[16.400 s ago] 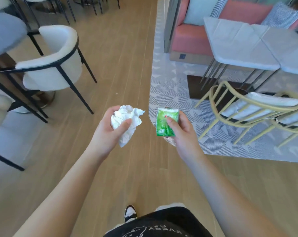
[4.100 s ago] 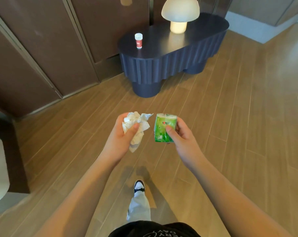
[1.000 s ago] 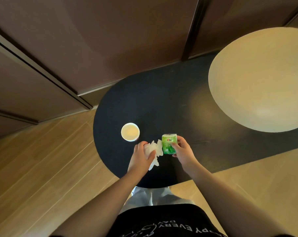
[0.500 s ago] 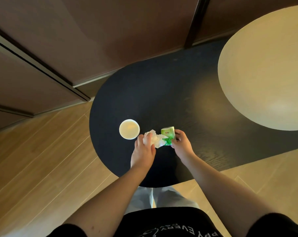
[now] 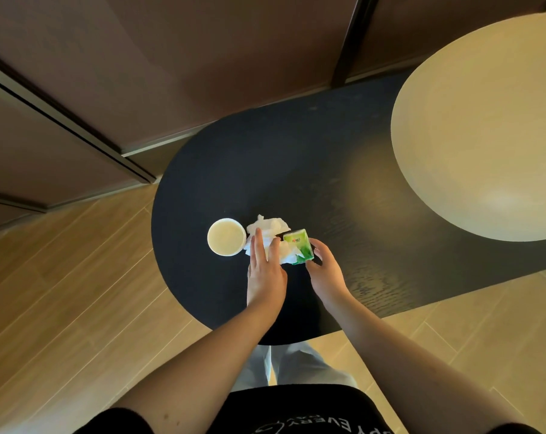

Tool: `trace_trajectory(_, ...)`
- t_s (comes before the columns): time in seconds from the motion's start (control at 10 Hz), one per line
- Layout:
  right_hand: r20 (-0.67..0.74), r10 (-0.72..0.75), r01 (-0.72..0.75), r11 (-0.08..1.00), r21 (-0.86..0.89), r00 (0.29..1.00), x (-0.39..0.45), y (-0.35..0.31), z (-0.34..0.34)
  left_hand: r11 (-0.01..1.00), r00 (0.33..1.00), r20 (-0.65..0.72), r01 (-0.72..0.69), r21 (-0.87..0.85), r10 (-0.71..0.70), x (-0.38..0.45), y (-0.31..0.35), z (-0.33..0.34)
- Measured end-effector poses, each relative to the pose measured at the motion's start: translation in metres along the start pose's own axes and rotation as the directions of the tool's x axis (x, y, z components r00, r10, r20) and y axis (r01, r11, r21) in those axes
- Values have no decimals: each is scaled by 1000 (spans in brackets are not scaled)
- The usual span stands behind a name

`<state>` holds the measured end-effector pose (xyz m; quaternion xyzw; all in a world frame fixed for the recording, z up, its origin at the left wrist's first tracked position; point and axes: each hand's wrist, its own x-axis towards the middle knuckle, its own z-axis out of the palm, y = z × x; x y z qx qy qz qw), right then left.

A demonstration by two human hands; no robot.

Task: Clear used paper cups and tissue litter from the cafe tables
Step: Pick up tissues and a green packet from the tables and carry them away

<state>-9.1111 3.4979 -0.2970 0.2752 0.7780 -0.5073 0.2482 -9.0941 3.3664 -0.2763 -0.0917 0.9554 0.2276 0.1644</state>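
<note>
While the left hand [image 5: 265, 270] lies flat, fingers extended, on the crumpled tissue [image 5: 270, 228] at frame centre, the right hand [image 5: 323, 270] pinches the green tissue pack [image 5: 298, 250]. Paper cup [image 5: 226, 237] stands just left, on the dark table [image 5: 249, 170].

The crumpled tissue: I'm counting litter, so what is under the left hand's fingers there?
Only crumpled tissue shows under the left hand, beside the paper cup on the dark table. Anything beneath the tissue is covered.

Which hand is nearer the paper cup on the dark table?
Left. The left hand rests on the crumpled tissue right beside the paper cup; the right hand is farther off, holding the green packet.
</note>
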Motion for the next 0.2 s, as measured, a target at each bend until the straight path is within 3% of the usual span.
trace_trajectory(0.2,34,-44,39,991,125,998,-26,-12,-12,997,997,-13,-75,8,75,-21,-6,-6)
